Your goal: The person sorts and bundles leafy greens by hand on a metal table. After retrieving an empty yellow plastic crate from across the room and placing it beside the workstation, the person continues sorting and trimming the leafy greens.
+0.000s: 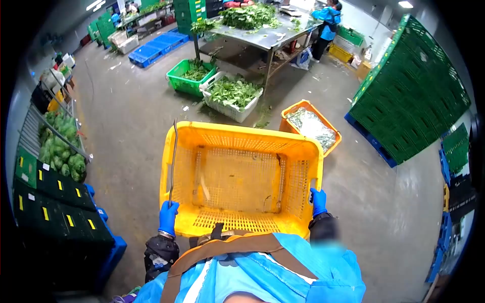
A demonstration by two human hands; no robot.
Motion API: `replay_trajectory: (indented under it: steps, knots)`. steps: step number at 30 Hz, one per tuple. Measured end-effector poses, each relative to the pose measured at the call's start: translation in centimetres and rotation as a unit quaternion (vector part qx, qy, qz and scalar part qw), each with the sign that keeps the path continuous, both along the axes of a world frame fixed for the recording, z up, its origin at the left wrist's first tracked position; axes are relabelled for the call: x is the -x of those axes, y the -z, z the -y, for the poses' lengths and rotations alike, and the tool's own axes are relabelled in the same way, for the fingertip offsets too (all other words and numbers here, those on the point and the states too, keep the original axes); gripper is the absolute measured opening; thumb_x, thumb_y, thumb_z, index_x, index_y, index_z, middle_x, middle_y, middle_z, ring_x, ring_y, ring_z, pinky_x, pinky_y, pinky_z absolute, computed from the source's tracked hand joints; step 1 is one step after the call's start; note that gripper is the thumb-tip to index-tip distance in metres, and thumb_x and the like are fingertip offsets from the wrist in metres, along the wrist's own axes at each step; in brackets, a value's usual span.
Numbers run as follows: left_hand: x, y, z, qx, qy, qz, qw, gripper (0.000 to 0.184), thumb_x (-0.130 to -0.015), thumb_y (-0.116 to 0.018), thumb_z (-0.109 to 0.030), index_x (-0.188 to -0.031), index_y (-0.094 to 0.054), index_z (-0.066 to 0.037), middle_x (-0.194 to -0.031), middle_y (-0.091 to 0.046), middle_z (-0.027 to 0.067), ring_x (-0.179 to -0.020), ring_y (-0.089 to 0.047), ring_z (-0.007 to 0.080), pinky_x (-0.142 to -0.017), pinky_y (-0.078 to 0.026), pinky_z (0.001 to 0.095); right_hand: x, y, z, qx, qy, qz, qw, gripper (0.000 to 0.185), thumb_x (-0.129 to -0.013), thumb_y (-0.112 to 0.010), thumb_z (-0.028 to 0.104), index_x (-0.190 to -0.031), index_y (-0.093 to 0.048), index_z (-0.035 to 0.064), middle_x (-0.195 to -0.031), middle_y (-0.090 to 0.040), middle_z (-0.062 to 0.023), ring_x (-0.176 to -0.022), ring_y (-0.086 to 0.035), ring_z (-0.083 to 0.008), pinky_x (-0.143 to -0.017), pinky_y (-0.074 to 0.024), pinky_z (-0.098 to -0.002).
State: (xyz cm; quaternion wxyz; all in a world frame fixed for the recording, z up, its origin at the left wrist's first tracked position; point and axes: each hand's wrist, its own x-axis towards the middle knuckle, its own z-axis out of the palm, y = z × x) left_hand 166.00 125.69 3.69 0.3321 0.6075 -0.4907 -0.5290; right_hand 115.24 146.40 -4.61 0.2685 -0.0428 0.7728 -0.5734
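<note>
A large yellow plastic crate (237, 177) with slotted walls is in front of my body, its open top facing me. Only a few bits of debris lie on its floor. My right hand (318, 202), in a blue glove, is closed on the crate's right side at the handle opening. My left hand (168, 217), also blue-gloved, is closed around a long thin metal rod (174, 161) that runs upward along the crate's left rim. Whether the left fingers also grip the crate, I cannot tell.
An orange crate (313, 126) with plastic-covered contents stands beyond the yellow one. Green (174, 81) and white (222, 107) crates of leafy greens stand by a metal table (242, 35). Stacked green crates (414, 91) rise at right, black-green crates (55, 212) at left. A person (328, 28) stands behind.
</note>
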Motion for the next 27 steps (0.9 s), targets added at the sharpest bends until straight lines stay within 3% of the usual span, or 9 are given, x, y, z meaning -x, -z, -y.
replay_trajectory:
  steps: [4, 11, 13, 16, 19, 20, 22, 24, 27]
  knots:
    - [3.9, -0.3, 8.0, -0.008, -0.001, -0.007, 1.000, 0.011, -0.076, -0.058, -0.014, -0.075, -0.050, -0.007, -0.065, -0.046, -0.0003, -0.060, -0.044, 0.0094, -0.056, -0.037, 0.0230, 3.4, 1.5, 7.8, -0.017, -0.001, 0.013, 1.000, 0.020, -0.072, -0.062, 0.018, -0.075, -0.049, 0.0026, -0.057, -0.046, -0.0025, -0.045, -0.044, -0.0116, -0.041, -0.0375, -0.0257]
    - [13.7, 5.4, 35.3, 0.027, 0.059, 0.038, 0.997, 0.011, -0.077, -0.057, -0.019, -0.080, -0.052, -0.009, -0.067, -0.049, 0.0006, -0.060, -0.045, 0.0098, -0.053, -0.036, 0.0225, 12.0, 4.6, 30.6, -0.032, 0.013, -0.023, 0.999, 0.018, -0.073, -0.060, 0.018, -0.065, -0.051, 0.0040, -0.051, -0.047, -0.0023, -0.039, -0.043, -0.0110, -0.036, -0.0335, -0.0257]
    - [17.6, 5.8, 43.9, 0.042, 0.067, 0.000, 0.997, 0.012, -0.077, -0.056, -0.019, -0.079, -0.053, -0.009, -0.068, -0.052, 0.0025, -0.060, -0.046, 0.0112, -0.053, -0.037, 0.0237, 14.1, 4.4, 36.9, 0.011, 0.038, -0.023, 0.999, 0.019, -0.073, -0.060, 0.018, -0.064, -0.051, 0.0042, -0.050, -0.047, -0.0024, -0.038, -0.044, -0.0114, -0.037, -0.0338, -0.0261]
    - [22.7, 5.1, 53.2, -0.025, 0.078, 0.011, 0.997, 0.014, -0.076, -0.057, -0.019, -0.077, -0.054, -0.005, -0.065, -0.053, 0.0046, -0.058, -0.049, 0.0134, -0.055, -0.040, 0.0251, 15.9, 1.3, 43.3, -0.065, 0.088, -0.075, 0.991, 0.015, -0.072, -0.059, 0.016, -0.065, -0.052, 0.0042, -0.049, -0.047, -0.0027, -0.037, -0.043, -0.0130, -0.036, -0.0316, -0.0259]
    - [26.7, 3.2, 63.5, -0.207, 0.120, -0.032, 0.970, 0.016, -0.077, -0.056, -0.024, -0.075, -0.057, -0.008, -0.061, -0.055, 0.0034, -0.050, -0.049, 0.0113, -0.045, -0.038, 0.0236, 19.5, 1.2, 47.9, -0.024, 0.129, -0.006, 0.991, 0.011, -0.071, -0.056, 0.013, -0.065, -0.051, 0.0048, -0.049, -0.046, -0.0024, -0.036, -0.042, -0.0132, -0.035, -0.0304, -0.0252]
    - [28.2, 3.5, 68.3, -0.219, 0.098, -0.060, 0.969, 0.017, -0.077, -0.056, -0.026, -0.073, -0.058, -0.010, -0.058, -0.054, 0.0022, -0.046, -0.047, 0.0104, -0.042, -0.036, 0.0232, 20.6, 0.4, 51.0, -0.020, 0.142, 0.022, 0.989, 0.007, -0.070, -0.053, 0.009, -0.065, -0.050, 0.0064, -0.048, -0.044, -0.0014, -0.036, -0.041, -0.0131, -0.034, -0.0301, -0.0245]
    - [30.7, 5.8, 79.9, -0.199, 0.138, 0.005, 0.970, 0.025, -0.077, -0.053, -0.033, -0.066, -0.056, -0.011, -0.055, -0.052, 0.0008, -0.043, -0.044, 0.0111, -0.040, -0.034, 0.0243, 25.4, 4.0, 55.7, -0.006, 0.163, 0.119, 0.979, 0.009, -0.071, -0.054, 0.010, -0.064, -0.048, 0.0093, -0.047, -0.042, 0.0001, -0.035, -0.040, -0.0122, -0.033, -0.0295, -0.0245]
    - [35.7, 2.7, 87.5, -0.147, 0.151, 0.061, 0.976, 0.025, -0.075, -0.055, -0.034, -0.062, -0.056, -0.013, -0.055, -0.052, 0.0006, -0.042, -0.042, 0.0104, -0.039, -0.030, 0.0252, 29.9, 8.6, 61.3, 0.013, 0.159, 0.192, 0.968, 0.012, -0.072, -0.054, 0.011, -0.062, -0.047, 0.0104, -0.048, -0.042, 0.0007, -0.035, -0.039, -0.0118, -0.033, -0.0294, -0.0250]
    - [42.3, 3.6, 102.5, -0.012, 0.136, 0.178, 0.975, 0.021, -0.074, -0.057, -0.028, -0.072, -0.062, -0.007, -0.063, -0.059, 0.0062, -0.052, -0.052, 0.0157, -0.047, -0.041, 0.0280, 32.8, 13.6, 73.9, 0.097, 0.132, 0.281, 0.946, 0.015, -0.074, -0.056, 0.011, -0.061, -0.049, 0.0095, -0.047, -0.042, 0.0005, -0.035, -0.039, -0.0126, -0.033, -0.0301, -0.0264]
